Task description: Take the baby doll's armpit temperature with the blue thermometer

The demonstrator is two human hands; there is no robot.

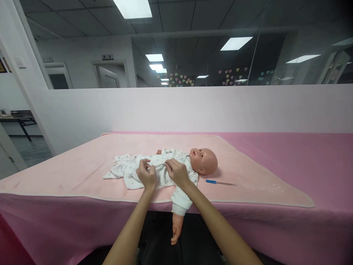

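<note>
A baby doll lies on its back, its head to the right. It wears white printed baby clothes. Over the middle of the garment's front, my left hand is closed, thumb and fingers pinching the cloth. A little to the right, on the doll's chest, my right hand also pinches the garment, and the cloth's front edge is drawn taut between the two hands. The doll's near arm hangs over the table's front edge, its sleeve bunched at the forearm.
A thermometer with a blue end lies beside the doll's head. Beneath them is a peach mat on a pink tablecloth. A white wall with glass above stands behind the table.
</note>
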